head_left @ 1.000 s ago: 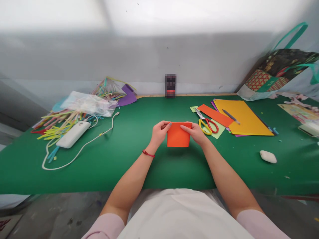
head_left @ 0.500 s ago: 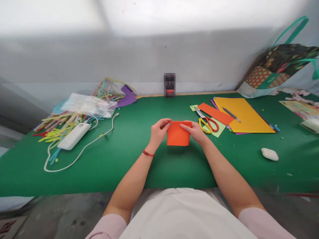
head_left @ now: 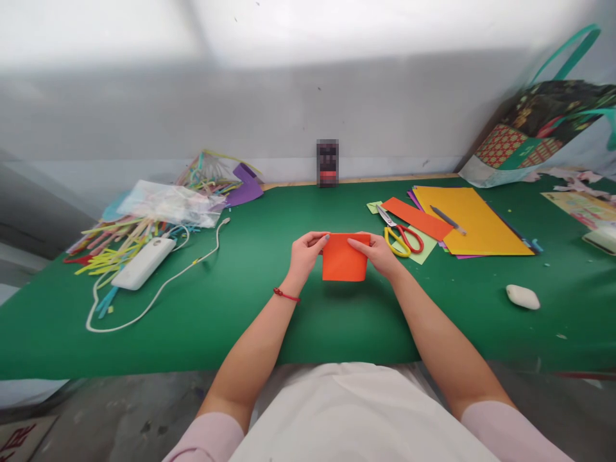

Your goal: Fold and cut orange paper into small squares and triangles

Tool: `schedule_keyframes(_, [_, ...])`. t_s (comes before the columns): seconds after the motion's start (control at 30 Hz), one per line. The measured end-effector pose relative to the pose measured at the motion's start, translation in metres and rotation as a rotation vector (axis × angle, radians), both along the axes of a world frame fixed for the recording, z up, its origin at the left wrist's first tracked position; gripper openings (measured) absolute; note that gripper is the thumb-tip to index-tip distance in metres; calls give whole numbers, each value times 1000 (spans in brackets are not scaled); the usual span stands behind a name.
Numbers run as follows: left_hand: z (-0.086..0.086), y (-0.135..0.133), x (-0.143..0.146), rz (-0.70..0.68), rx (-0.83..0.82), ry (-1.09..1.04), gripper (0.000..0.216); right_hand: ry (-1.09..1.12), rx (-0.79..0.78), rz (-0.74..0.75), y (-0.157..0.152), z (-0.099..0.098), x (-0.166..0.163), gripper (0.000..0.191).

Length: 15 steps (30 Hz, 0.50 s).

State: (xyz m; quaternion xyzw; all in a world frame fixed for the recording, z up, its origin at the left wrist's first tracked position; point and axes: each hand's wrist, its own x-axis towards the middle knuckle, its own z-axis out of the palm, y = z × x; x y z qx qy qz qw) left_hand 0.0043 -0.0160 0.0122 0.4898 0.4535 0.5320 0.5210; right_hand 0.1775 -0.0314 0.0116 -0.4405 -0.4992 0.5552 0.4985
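Note:
A folded piece of orange paper [head_left: 342, 260] is held upright just above the green table [head_left: 250, 308] at its middle. My left hand [head_left: 304, 253] pinches the paper's upper left corner, a red string on its wrist. My right hand [head_left: 380, 253] pinches the upper right corner. Both hands have their fingers closed on the paper's top edge.
Yellow-and-red scissors [head_left: 402, 239] lie right of my right hand beside an orange strip [head_left: 418, 219] and a yellow sheet [head_left: 474, 221] with a pencil [head_left: 446, 220]. A white eraser [head_left: 523, 296] lies further right. At the left are a white power bank [head_left: 143, 262] with its cable, coloured paper strips [head_left: 115, 247] and a plastic bag [head_left: 168, 202]. A patterned bag [head_left: 534, 135] leans at the back right.

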Motion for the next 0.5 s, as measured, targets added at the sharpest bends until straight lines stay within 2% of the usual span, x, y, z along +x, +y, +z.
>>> schedule_keyframes(0.5, [-2, 1, -1, -11, 15, 9, 27, -14, -9, -26, 0, -1, -1, 35])
